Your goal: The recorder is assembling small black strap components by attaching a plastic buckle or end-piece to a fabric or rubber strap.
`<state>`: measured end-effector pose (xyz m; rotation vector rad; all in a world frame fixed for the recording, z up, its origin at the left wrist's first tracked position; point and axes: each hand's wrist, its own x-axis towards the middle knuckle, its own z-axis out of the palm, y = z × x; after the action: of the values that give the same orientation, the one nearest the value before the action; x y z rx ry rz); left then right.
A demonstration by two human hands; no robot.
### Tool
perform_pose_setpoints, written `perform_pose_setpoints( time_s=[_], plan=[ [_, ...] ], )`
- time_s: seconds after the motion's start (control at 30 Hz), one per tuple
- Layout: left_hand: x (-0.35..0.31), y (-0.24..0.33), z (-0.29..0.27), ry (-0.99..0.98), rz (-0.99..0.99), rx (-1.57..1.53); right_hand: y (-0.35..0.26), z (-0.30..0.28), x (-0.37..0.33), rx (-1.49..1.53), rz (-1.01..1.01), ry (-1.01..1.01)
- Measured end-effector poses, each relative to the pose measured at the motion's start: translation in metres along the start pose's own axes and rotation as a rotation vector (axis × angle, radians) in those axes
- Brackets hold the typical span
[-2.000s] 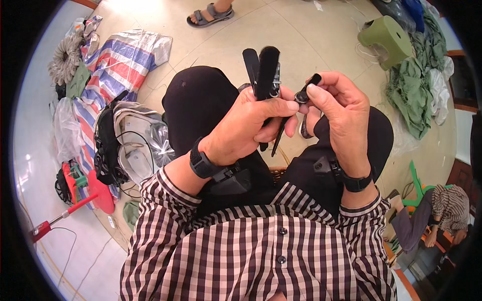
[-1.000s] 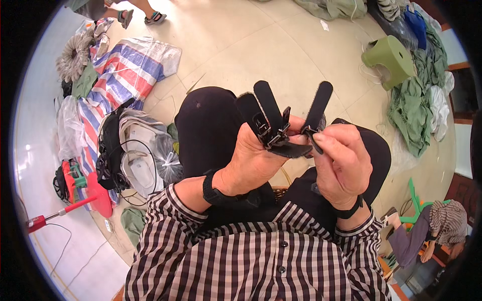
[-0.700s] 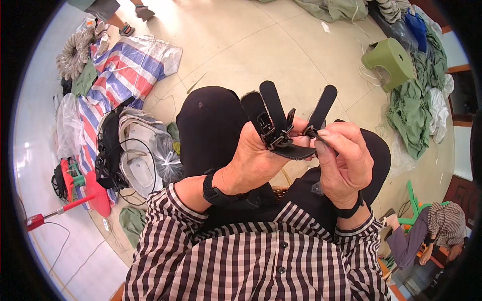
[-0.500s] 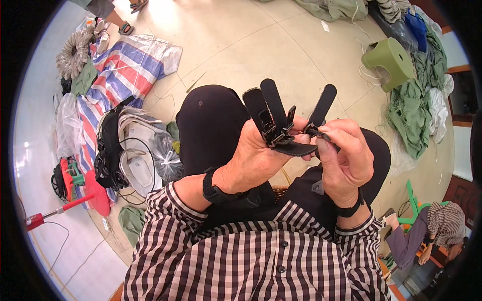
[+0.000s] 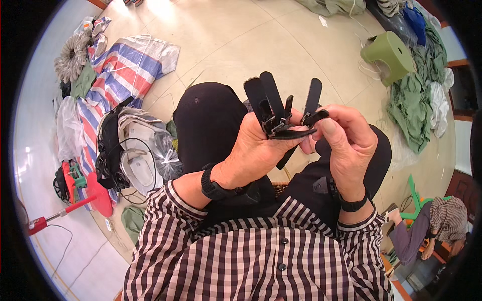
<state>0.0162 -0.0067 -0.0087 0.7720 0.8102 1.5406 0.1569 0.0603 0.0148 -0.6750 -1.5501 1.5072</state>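
Observation:
A bunch of short black straps (image 5: 272,98) with rounded ends and small dark buckles (image 5: 271,124) fans upward above my lap. My left hand (image 5: 246,153) is closed around their lower ends. Just right of the bunch, another black strap (image 5: 312,95) stands upright through a buckle, its short end (image 5: 317,117) pointing toward my right hand (image 5: 350,148). My right thumb and forefinger pinch at that short end. A further strap end hangs below my left fingers, between my knees. Part of the left fingers is hidden behind the straps.
To the left lie a striped woven sheet (image 5: 128,65), a knotted clear plastic bag (image 5: 165,158) and a red-handled tool (image 5: 65,208). A green stool (image 5: 389,55) and green cloth (image 5: 411,113) are at the right. Another person (image 5: 427,226) sits at the lower right.
Both hands have shifted slightly up and left with the straps. My right thumb has risen, and the short strap end now slants upward. At the far upper left, another person's leg has left view.

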Motion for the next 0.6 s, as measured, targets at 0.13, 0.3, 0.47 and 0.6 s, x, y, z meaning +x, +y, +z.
perform_pose_setpoints(
  time_s=[0.13, 0.3, 0.47, 0.6],
  plan=[
    [0.002, 0.007, 0.001, -0.050, -0.021, 0.031, -0.002, -0.001, 0.000, -0.041, 0.041, -0.005],
    [0.000, 0.003, 0.007, 0.041, 0.050, 0.020, -0.008, 0.007, 0.000, -0.002, -0.029, -0.037],
    [-0.004, -0.005, 0.003, 0.086, 0.321, 0.181, -0.007, 0.012, -0.007, -0.247, -0.237, -0.041],
    [-0.006, -0.005, 0.007, 0.134, 0.397, 0.197, -0.004, 0.012, -0.008, -0.251, -0.248, -0.075]
  ],
)
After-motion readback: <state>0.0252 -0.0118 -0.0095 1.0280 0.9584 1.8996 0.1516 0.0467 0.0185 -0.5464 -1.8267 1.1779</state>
